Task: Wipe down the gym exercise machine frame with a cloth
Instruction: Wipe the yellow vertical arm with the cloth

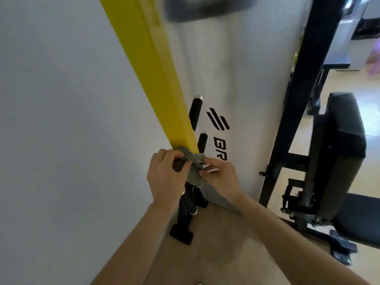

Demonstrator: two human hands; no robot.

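A yellow frame post (pixel 156 70) of the exercise machine slants from the top centre down to the middle of the view. A grey-green cloth (pixel 195 171) is wrapped around the post's lower end. My left hand (pixel 164 175) grips the cloth from the left side, fingers curled round it. My right hand (pixel 220 177) pinches the cloth's bunched end from the right. The part of the post below the cloth is hidden by my hands.
A white wall is at left, and a white panel (pixel 246 89) with a black logo stands behind the post. Black foam-grip handles (pixel 195 112) jut out beside the post. A black frame upright (pixel 298 99) and a padded black seat (pixel 341 153) stand at right on a tan floor.
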